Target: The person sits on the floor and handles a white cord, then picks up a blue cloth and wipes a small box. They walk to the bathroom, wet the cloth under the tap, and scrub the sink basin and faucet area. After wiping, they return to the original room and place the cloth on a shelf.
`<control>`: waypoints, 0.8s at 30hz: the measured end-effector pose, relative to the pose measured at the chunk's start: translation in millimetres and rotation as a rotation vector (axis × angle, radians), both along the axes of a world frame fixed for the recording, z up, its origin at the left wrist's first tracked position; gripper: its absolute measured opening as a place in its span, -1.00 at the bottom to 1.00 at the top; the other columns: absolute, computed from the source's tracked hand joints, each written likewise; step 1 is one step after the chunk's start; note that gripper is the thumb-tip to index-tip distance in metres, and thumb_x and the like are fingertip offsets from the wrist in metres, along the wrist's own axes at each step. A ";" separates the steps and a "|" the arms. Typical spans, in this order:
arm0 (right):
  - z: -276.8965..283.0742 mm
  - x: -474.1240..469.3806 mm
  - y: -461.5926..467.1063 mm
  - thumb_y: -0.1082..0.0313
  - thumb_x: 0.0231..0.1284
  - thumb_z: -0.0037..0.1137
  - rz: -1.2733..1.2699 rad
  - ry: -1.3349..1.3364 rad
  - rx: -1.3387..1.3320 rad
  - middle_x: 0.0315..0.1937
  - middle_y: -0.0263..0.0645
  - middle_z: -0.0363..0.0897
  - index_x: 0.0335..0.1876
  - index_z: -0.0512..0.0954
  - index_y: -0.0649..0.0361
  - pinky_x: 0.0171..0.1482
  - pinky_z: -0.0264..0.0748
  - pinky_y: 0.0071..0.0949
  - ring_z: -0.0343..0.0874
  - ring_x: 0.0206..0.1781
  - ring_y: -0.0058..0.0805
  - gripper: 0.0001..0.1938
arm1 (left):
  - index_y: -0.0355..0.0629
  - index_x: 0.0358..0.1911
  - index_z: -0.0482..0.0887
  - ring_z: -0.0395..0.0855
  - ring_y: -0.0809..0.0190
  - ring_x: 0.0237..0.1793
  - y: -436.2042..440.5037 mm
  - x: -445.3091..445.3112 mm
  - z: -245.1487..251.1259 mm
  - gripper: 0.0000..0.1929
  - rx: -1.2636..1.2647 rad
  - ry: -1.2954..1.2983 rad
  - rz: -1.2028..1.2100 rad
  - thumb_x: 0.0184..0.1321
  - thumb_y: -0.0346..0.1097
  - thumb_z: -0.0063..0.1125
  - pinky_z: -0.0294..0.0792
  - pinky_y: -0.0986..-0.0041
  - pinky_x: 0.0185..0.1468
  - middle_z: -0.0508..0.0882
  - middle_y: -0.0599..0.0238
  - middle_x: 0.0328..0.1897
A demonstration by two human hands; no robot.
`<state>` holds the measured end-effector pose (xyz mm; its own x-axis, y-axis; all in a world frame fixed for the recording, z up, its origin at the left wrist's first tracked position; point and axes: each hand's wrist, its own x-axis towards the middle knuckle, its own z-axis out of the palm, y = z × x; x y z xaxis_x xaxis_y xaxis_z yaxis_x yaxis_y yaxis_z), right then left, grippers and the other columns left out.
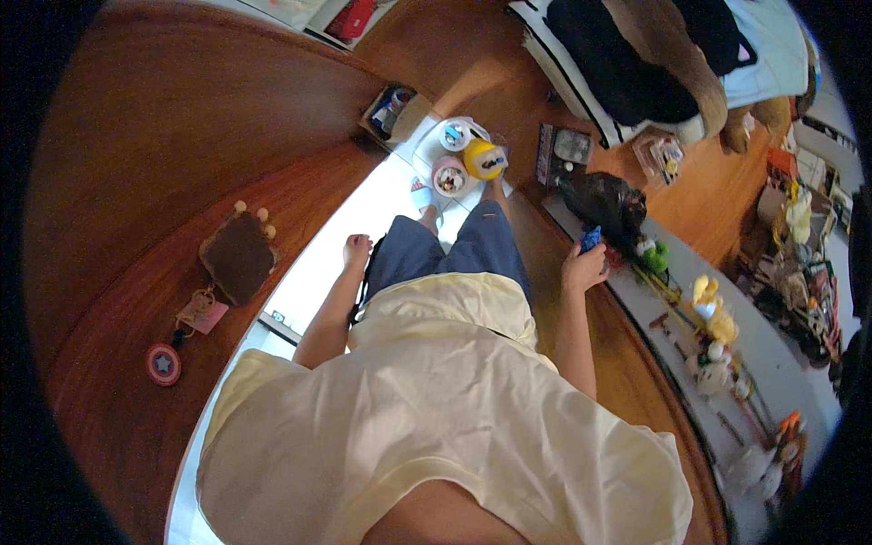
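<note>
My right hand [584,271] grips a small blue object [590,238], whose exact kind is too small to tell. It is held beside a long pale ledge [763,340], near a black plastic bag [606,201] and a green plush toy [654,256]. At my left side hangs my left hand [357,251], its fingers curled in and nothing visible in them. On the floor beyond my feet stand three round tubs: a white one [443,144], a pink one [438,185] and a yellow one [475,155]. Each has small items in or on it.
Plush toys, including a yellow one [715,317], and stick-like items lie along the ledge. An open cardboard box [412,122] stands near the tubs. Left, a brown hanging pouch [238,259] and a round star-marked shield charm [163,364] are against the wood. A clear container [659,160] sits beyond the bag.
</note>
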<state>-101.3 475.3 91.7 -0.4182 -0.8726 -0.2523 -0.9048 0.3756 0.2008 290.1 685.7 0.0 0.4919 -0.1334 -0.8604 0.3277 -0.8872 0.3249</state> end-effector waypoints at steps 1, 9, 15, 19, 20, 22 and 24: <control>7.6 -1.5 12.9 0.09 0.08 0.09 0.027 0.045 0.005 -0.19 -0.12 0.50 0.01 0.30 0.17 0.19 0.07 0.10 0.47 -0.05 -0.15 -0.55 | -0.23 -0.22 0.51 0.55 0.31 -0.37 5.4 2.1 -4.7 -0.76 -0.012 -0.030 -0.032 0.13 -0.22 0.00 0.38 0.47 -0.30 0.61 0.25 -0.39; 37.0 -17.9 69.5 0.15 0.05 0.16 0.168 0.065 -0.113 -0.27 -0.13 0.51 -0.06 0.38 0.27 0.35 -0.04 -0.15 0.48 -0.10 -0.20 -0.58 | -0.20 -0.19 0.47 0.53 0.29 -0.32 42.3 15.6 -7.8 -0.74 -0.044 0.085 -0.045 0.11 -0.22 -0.02 0.35 0.47 -0.28 0.58 0.21 -0.34; 28.6 -29.0 84.9 0.15 0.03 0.18 0.345 0.073 -0.229 -0.31 -0.19 0.49 -0.08 0.38 0.26 0.36 -0.06 -0.16 0.49 -0.14 -0.26 -0.58 | -0.20 -0.25 0.52 0.55 0.36 -0.44 70.3 21.5 -5.7 -0.81 -0.077 0.032 -0.014 0.15 -0.27 -0.07 0.36 0.53 -0.43 0.61 0.29 -0.46; 22.2 -37.9 89.1 0.12 0.04 0.18 0.387 0.073 -0.261 -0.32 -0.22 0.49 -0.09 0.39 0.25 0.36 -0.07 -0.15 0.49 -0.16 -0.28 -0.58 | -0.20 -0.25 0.51 0.55 0.36 -0.43 82.4 19.8 -5.2 -0.81 -0.050 0.017 -0.038 0.15 -0.27 -0.07 0.36 0.52 -0.43 0.61 0.28 -0.46; 20.5 -39.7 89.3 0.11 0.04 0.17 0.381 0.081 -0.246 -0.33 -0.23 0.49 -0.08 0.39 0.24 0.36 -0.08 -0.14 0.49 -0.16 -0.29 -0.57 | -0.20 -0.25 0.51 0.55 0.36 -0.43 84.0 19.1 -5.2 -0.81 -0.048 0.020 -0.045 0.15 -0.28 -0.07 0.36 0.52 -0.43 0.61 0.28 -0.46; 17.8 -43.3 90.1 0.09 0.04 0.16 0.427 0.094 -0.301 -0.34 -0.23 0.48 -0.08 0.39 0.24 0.36 -0.09 -0.14 0.49 -0.18 -0.29 -0.56 | -0.20 -0.25 0.51 0.55 0.36 -0.43 86.9 16.8 -5.1 -0.82 -0.039 0.023 -0.042 0.15 -0.29 -0.07 0.36 0.51 -0.43 0.61 0.28 -0.45; 15.9 -46.1 91.2 0.06 0.05 0.15 0.455 0.100 -0.328 -0.34 -0.24 0.48 -0.08 0.39 0.24 0.37 -0.09 -0.14 0.48 -0.19 -0.30 -0.56 | -0.19 -0.25 0.51 0.55 0.35 -0.43 89.0 14.0 -5.3 -0.83 -0.061 0.032 -0.030 0.14 -0.29 -0.06 0.37 0.51 -0.43 0.61 0.28 -0.45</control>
